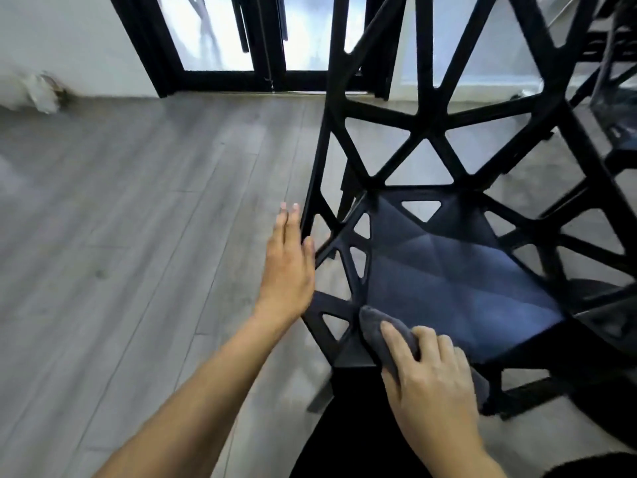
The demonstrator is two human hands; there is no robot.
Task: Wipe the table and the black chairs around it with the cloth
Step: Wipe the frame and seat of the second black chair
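Right hand pressed the grey cloth onto the black chair seat's front corner, fingers curled over it. Left hand flat, fingers straight against the side frame. Risk: cloth snagging a cutout, or the chair sliding.

Right hand presses grey cloth onto black chair seat front edge; left hand, fingers extended, contacts chair's side frame.
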